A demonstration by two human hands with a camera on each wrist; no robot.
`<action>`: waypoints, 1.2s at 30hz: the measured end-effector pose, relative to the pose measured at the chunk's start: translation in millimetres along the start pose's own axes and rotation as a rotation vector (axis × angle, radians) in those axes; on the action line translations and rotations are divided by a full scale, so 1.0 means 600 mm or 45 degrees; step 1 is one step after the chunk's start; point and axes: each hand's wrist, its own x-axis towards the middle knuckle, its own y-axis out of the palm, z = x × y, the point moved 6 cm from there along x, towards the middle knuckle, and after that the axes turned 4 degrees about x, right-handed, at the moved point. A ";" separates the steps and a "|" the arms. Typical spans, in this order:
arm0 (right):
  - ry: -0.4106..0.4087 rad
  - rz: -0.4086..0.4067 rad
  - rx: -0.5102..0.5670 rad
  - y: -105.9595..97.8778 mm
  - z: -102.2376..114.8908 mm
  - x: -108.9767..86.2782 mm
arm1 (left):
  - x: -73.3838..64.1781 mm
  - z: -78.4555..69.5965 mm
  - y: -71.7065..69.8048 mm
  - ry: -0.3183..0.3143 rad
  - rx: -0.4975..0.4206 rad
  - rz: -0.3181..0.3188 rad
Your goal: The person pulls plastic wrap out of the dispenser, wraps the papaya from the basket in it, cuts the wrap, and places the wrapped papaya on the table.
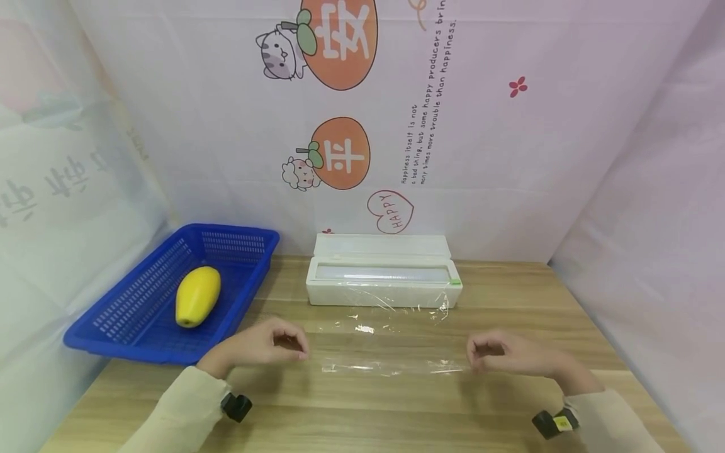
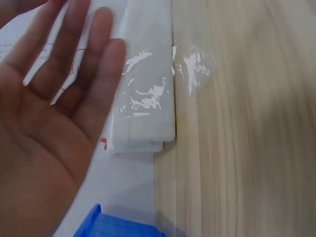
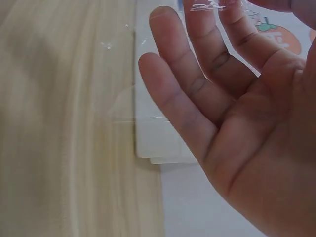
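A clear sheet of cling film (image 1: 391,366) is drawn out from a white dispenser box (image 1: 379,294) toward the person, over the wooden table. My left hand (image 1: 262,343) pinches the film's near left corner between thumb and fingertips. At the opposite corner, my right hand (image 1: 518,355) pinches the film the same way. In both wrist views the other fingers extend loosely, and the pinching tips are mostly cut off at the frame's top. The box lid (image 1: 382,245) is raised, with the film roll (image 1: 382,273) visible inside. A small green piece (image 1: 455,282) sits at the box's right front edge.
To the left stands a blue plastic basket (image 1: 257,277) holding a yellow papaya-like fruit (image 1: 197,297). White printed cloth (image 1: 481,157) encloses the wooden table (image 1: 362,421) at the back and both sides. The dispenser box stands near the back cloth.
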 end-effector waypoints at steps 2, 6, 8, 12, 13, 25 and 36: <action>0.004 -0.002 -0.024 0.004 -0.008 0.000 | -0.003 0.009 0.010 -0.045 0.003 0.080; 0.023 -0.003 -0.082 0.015 -0.027 -0.001 | -0.007 0.023 0.028 -0.112 -0.034 0.188; 0.038 0.017 -0.071 0.023 -0.038 -0.003 | -0.008 0.027 0.033 -0.137 -0.052 0.209; 0.081 0.076 0.031 0.038 -0.054 -0.005 | -0.008 0.027 0.043 -0.145 -0.048 0.238; 0.091 0.084 0.047 0.041 -0.056 -0.006 | -0.008 0.026 0.045 -0.145 -0.045 0.246; 0.146 0.106 0.037 0.073 -0.066 -0.016 | -0.010 0.022 0.072 -0.222 -0.126 0.366; 0.133 0.043 -0.063 0.081 -0.065 -0.018 | -0.014 0.034 0.084 -0.338 -0.040 0.344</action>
